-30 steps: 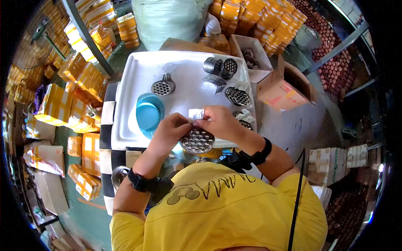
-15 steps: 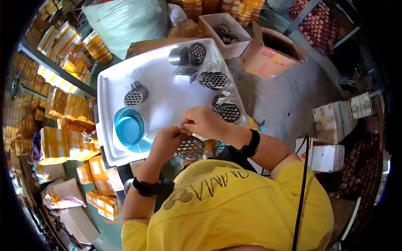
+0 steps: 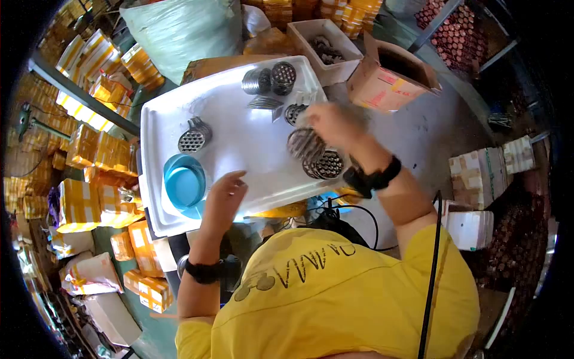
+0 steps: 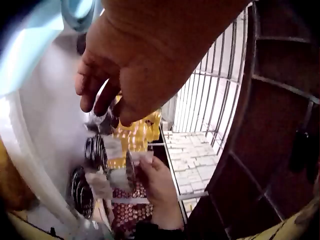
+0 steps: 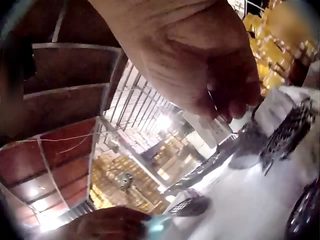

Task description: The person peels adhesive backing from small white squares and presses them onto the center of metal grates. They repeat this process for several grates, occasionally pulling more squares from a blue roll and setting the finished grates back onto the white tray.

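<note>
Metal disc (image 3: 306, 145): round, grey and shiny, blurred; just right of centre in the head view, over the lower right of the tray; contact with the discs below not to be told.
Right hand (image 3: 338, 125): right of centre; closed in a pinch on the upper edge of the metal disc, beside a whitish slip (image 4: 142, 155) visible in the left wrist view.
Left hand (image 3: 226, 194): left of centre; relaxed, with fingers slightly bent and apart, holding nothing; near the blue bowl.
White tray (image 3: 239, 131): smooth, with rounded corners and a raised rim; slanting across the middle of the frame, bearing bowl and discs.
Blue bowl (image 3: 184, 186): round, smooth, with a paler floor; at the lower left of the tray.
Stemmed discs (image 3: 193, 139): perforated metal, overlapping; above the blue bowl.
Upper discs (image 3: 257, 81): thin, ridged metal, stacked on edge; at the top of the tray.
Lower discs (image 3: 329, 165): dark, round-holed, overlapping; at the right edge of the tray.
Foam box (image 3: 341, 72): white, rectangular; upper right of centre, holding dark grey pieces (image 3: 326, 51).
Cardboard box (image 3: 381, 90): brown, with raised flaps; upper right, contents too dark to tell.
Sack (image 3: 185, 39): pale green, wrinkled, bulging; upper left.
Taped boxes (image 3: 78, 206): orange-yellow with white bands; stacked at the left.
</note>
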Demonstrator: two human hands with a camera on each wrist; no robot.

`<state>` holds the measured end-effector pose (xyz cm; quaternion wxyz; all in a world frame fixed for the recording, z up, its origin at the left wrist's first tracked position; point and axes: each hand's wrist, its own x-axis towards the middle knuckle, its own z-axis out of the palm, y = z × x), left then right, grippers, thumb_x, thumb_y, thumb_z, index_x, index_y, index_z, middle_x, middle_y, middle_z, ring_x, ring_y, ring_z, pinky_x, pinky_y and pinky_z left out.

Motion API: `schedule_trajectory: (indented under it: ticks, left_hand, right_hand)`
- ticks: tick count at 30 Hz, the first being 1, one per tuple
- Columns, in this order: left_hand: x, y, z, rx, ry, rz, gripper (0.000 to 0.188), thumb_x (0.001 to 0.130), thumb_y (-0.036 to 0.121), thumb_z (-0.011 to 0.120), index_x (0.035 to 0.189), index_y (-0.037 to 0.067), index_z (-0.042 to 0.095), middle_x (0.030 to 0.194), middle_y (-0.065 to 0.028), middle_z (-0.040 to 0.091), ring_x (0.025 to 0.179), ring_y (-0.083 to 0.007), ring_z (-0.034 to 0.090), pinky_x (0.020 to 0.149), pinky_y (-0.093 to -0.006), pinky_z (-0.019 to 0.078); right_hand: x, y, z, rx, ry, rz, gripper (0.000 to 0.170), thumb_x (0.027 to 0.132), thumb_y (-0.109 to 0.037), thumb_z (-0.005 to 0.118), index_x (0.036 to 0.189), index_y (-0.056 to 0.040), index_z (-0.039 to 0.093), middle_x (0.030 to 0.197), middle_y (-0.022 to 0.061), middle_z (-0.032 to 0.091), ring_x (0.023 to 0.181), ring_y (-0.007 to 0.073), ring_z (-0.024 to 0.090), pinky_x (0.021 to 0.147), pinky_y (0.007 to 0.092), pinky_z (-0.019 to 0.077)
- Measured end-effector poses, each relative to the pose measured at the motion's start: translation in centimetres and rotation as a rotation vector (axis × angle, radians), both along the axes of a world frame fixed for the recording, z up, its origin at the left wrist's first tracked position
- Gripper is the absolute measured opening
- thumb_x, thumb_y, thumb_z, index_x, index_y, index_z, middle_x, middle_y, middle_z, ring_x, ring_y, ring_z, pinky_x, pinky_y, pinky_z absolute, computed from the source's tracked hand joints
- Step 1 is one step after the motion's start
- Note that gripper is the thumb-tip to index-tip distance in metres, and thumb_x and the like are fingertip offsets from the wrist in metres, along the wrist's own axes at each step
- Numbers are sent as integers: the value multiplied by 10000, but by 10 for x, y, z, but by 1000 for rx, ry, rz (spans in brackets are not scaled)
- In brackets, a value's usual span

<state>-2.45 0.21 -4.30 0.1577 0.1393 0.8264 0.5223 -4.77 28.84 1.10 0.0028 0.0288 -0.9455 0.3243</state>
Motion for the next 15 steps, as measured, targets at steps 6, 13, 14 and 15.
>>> schedule_trajectory:
  ticks: [6, 13, 14, 15]
  left_hand:
    - [18, -84, -5, 138, -131, 333, 216, 847, 65, 519, 1031, -46, 543, 857, -68, 597, 769, -106, 550, 701, -230, 446]
    - [58, -111, -51, -59, -276, 400, 209, 815, 173, 569, 819, -32, 612, 673, -68, 607, 622, -120, 571, 566, -249, 453]
    - [58, -105, -57, -185, -181, 353, 198, 803, 179, 572, 830, -12, 618, 694, -97, 616, 615, -170, 582, 576, -282, 458]
    - [56, -95, -56, -189, -43, 371, 157, 779, 150, 587, 830, 5, 618, 713, -130, 607, 614, -242, 582, 585, -314, 459]
  right_hand:
    - [-66, 70, -62, 265, 270, -78, 212, 763, -142, 573, 932, -14, 588, 831, 183, 601, 765, 316, 587, 686, 395, 460]
    - [-41, -31, -38, -80, 197, 194, 135, 761, -131, 570, 871, -53, 584, 808, 149, 605, 749, 292, 593, 663, 380, 472]
    - [-33, -50, -35, 10, 150, 321, 137, 769, -154, 555, 853, -48, 579, 791, 142, 606, 729, 291, 593, 641, 376, 469]
    - [-30, -67, -43, -43, 151, 454, 150, 774, -178, 546, 850, -56, 587, 775, 137, 607, 717, 296, 592, 629, 380, 464]
